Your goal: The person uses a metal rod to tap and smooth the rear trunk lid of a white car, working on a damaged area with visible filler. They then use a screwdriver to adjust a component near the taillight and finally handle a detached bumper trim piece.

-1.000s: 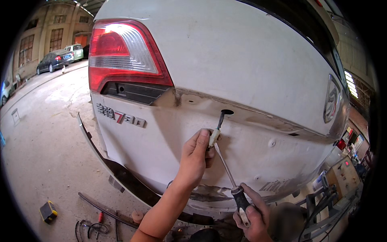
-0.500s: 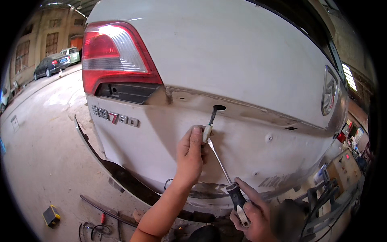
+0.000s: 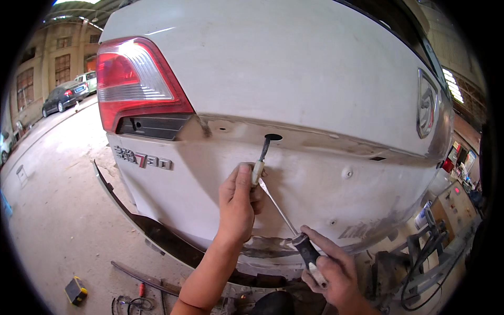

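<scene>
My left hand (image 3: 239, 197) pinches a pale plastic wiring connector (image 3: 258, 172) between thumb and fingers. A dark cable (image 3: 265, 149) runs from it up into an oval hole (image 3: 273, 137) in the white tailgate (image 3: 299, 178). My right hand (image 3: 333, 273) is closed around the black and white handle of a flat-blade screwdriver (image 3: 279, 206). The blade slants up to the left, and its tip is at the connector's lower end. Whether the tip is inside the connector I cannot tell. A red and clear tail light (image 3: 137, 79) sits up and left of my hands.
A detached dark-edged trim strip (image 3: 123, 202) curves below the car's left corner. On the floor lie a yellow and black box (image 3: 76, 291), a red-handled tool (image 3: 141, 289) and loose cables. A grey metal stand (image 3: 420, 273) with hoses is at the lower right.
The view has shifted, so the car and both hands appear slightly further left. My left hand keeps its hold on the connector, and the screwdriver tip stays against its lower end.
</scene>
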